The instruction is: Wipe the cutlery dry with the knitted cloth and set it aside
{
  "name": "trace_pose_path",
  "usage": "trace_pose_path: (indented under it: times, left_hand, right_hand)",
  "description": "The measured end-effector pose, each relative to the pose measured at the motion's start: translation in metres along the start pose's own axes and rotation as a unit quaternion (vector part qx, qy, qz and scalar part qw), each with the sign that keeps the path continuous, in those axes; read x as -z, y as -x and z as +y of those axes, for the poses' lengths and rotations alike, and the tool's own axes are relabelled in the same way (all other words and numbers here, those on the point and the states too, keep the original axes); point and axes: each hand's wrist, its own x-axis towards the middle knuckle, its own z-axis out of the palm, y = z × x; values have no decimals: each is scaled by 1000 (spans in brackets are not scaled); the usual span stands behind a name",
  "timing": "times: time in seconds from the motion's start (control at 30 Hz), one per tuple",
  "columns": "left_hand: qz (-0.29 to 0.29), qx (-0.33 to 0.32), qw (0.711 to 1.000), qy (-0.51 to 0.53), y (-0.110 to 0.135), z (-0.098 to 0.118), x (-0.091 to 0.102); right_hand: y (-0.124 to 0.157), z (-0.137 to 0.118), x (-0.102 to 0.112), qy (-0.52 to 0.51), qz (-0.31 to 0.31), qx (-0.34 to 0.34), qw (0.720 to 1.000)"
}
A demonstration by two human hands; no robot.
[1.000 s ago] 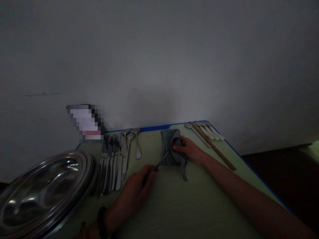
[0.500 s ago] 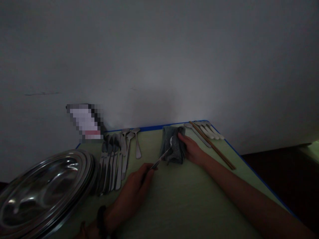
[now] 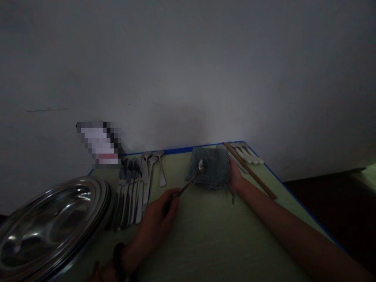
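Observation:
My left hand (image 3: 157,221) is closed on the handle of a metal spoon (image 3: 190,179). The spoon's bowl rests on a grey-blue cloth (image 3: 216,170) spread flat on the pale green table (image 3: 211,235). My right hand (image 3: 235,178) grips the cloth's right edge, with most of its fingers hidden under or behind the fabric.
A row of metal cutlery (image 3: 136,188) lies left of the cloth, beside stacked steel trays (image 3: 49,223) at the far left. Wooden chopsticks (image 3: 249,170) and white-handled spoons (image 3: 248,153) lie at the right rear corner. The wall stands close behind; the table's blue edge runs along the right.
My right hand pulled the cloth open to the right, uncovering the spoon's bowl that had been wrapped in it. My left hand stayed on the spoon handle.

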Motion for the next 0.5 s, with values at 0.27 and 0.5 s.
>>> trace_pose_path:
  times: [0.27,0.5]
  left_hand:
    - [42,-29,998,24,1,-1,0]
    - [73,-42,995,-48,-1,-6,-2]
  right_hand:
    - [2,-3,-4,-62,-58,-111,990]
    - [4,-3,-8,-32,-42,-82,995]
